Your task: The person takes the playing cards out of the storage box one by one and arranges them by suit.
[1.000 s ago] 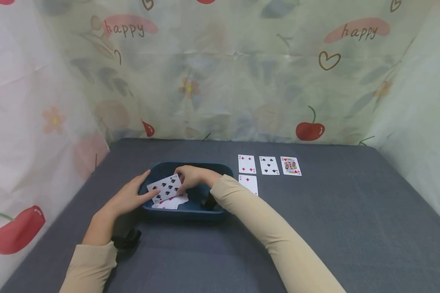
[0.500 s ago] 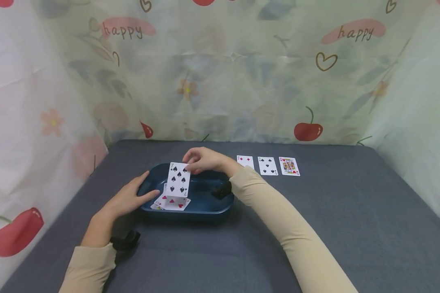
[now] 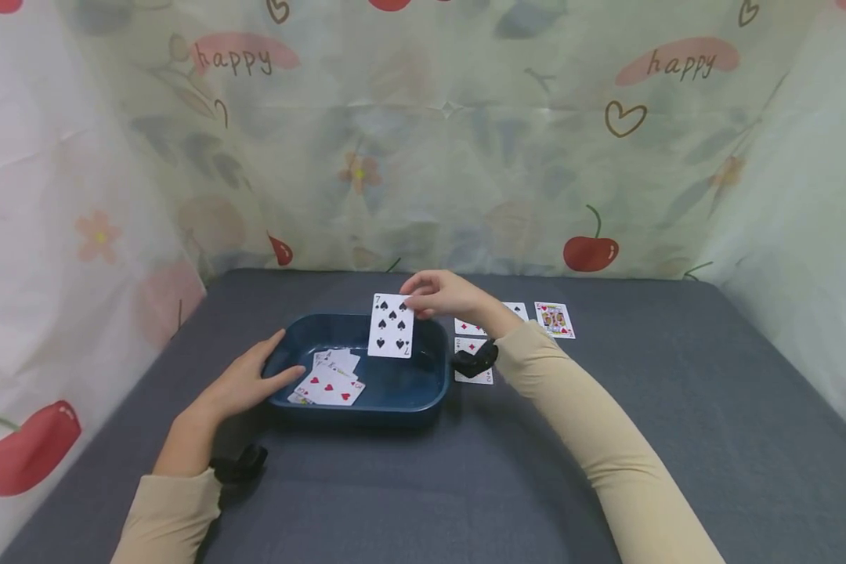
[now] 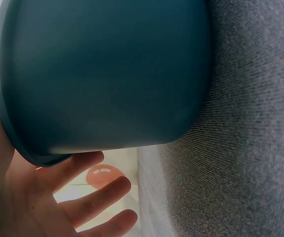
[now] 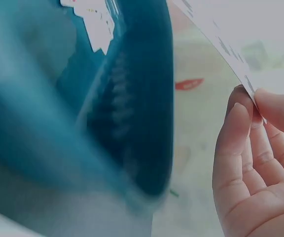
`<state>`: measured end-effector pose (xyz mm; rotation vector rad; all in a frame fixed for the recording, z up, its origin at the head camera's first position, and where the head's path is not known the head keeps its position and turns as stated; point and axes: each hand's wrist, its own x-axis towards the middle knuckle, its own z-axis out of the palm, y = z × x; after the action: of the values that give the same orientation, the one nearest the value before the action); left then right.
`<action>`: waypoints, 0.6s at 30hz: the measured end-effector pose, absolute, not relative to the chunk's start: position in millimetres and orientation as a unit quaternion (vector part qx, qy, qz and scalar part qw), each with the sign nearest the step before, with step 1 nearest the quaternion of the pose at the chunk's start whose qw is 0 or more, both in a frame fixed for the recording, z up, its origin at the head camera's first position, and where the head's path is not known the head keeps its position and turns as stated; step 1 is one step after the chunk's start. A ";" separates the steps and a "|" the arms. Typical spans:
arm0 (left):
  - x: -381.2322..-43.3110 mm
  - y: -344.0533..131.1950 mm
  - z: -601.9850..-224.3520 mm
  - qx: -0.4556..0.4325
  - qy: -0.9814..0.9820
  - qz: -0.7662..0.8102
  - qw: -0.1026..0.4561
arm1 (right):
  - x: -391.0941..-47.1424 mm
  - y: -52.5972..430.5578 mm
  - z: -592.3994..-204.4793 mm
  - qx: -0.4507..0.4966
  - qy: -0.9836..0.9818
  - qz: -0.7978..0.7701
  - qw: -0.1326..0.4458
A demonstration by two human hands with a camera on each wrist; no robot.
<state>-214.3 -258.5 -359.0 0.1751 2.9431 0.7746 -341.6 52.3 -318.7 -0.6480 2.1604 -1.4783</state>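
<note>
My right hand [image 3: 442, 298] pinches a seven of spades [image 3: 392, 327] by its upper right corner, between thumb and fingertips. The card hangs face toward me over the right part of a dark blue tray [image 3: 366, 409]. In the right wrist view the same playing card [image 5: 221, 42] shows nearly edge-on. My left hand [image 3: 245, 377] holds the tray's left end, the thumb lying over the rim and the fingers spread along the outside wall. Several loose playing cards [image 3: 330, 385], a heart card among them, lie overlapped in the tray's left half.
Right of the tray, playing cards lie face up: a king of hearts [image 3: 554, 319] at the end of the back row, diamond and spade cards partly behind my right arm, and a two of diamonds [image 3: 474, 376] in front. A grey cloth [image 3: 409, 486] covers the table; patterned curtains surround it.
My right hand has lifted the seven of spades from the pile, turned it upright and carried it right and away from me. My left hand stays at the tray's left end.
</note>
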 end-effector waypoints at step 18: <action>-213.0 -256.2 -357.7 0.051 0.965 0.251 0.049 | -334.5 143.4 -332.6 -0.141 0.803 -0.553 0.174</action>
<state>-213.0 -256.2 -357.7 0.1559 2.9425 0.7646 -334.5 143.4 -332.6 -0.3998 2.2752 -1.5666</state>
